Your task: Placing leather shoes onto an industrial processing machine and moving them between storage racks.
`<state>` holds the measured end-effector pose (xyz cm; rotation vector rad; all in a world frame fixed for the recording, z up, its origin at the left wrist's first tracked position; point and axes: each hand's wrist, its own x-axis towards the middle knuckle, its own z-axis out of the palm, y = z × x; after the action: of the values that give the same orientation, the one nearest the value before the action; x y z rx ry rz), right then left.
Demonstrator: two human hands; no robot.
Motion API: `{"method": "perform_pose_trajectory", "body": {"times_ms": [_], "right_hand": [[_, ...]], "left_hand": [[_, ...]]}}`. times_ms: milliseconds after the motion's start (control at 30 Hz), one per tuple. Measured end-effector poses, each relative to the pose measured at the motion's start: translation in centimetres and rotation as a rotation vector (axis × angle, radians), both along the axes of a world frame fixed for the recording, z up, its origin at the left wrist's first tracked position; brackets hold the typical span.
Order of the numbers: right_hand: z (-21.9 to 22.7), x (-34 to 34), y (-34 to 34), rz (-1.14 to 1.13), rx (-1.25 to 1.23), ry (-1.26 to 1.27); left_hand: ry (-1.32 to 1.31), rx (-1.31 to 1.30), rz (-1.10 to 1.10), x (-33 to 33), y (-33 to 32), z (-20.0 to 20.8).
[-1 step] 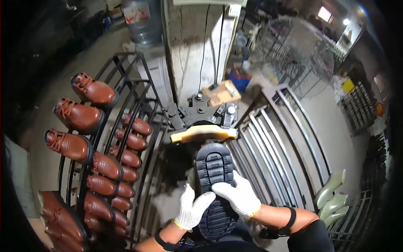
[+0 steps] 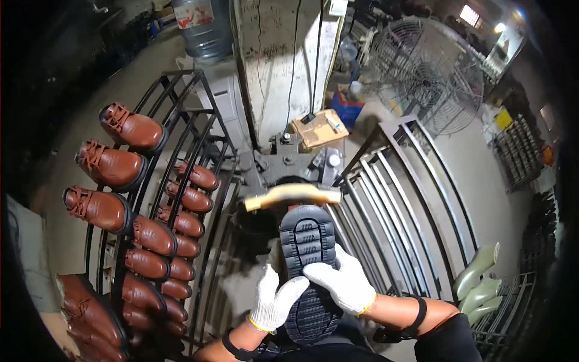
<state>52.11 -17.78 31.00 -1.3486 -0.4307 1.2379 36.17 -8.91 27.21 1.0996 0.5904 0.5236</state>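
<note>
Both my hands wear white gloves and grip one shoe turned sole up. The black treaded sole (image 2: 306,241) points away from me, its toe close under a curved yellowish bar (image 2: 294,195) of a grey metal machine (image 2: 289,160). My left hand (image 2: 272,300) grips the sole's left side near the heel. My right hand (image 2: 341,282) lies across the middle of the sole from the right.
A black metal rack (image 2: 181,151) on my left carries several brown leather shoes (image 2: 99,208). Another black rack (image 2: 401,205) stands on my right. Pale shoe lasts (image 2: 479,274) lie at lower right. A wire fan guard (image 2: 431,66), a water bottle (image 2: 202,24) and a cardboard box (image 2: 319,127) stand behind.
</note>
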Motion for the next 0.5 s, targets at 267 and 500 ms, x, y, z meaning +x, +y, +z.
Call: {"method": "perform_pose_trajectory", "body": {"times_ms": [267,500], "right_hand": [[-0.3,1.0,-1.0,0.02,0.13,0.001],[-3.9,-2.9,-4.8,-0.098,0.106,-0.048]], "left_hand": [[0.027,-0.289,0.124,1.0,-1.5,0.3],[-0.004,-0.1,0.054,-1.4,-2.8,-4.6]]}}
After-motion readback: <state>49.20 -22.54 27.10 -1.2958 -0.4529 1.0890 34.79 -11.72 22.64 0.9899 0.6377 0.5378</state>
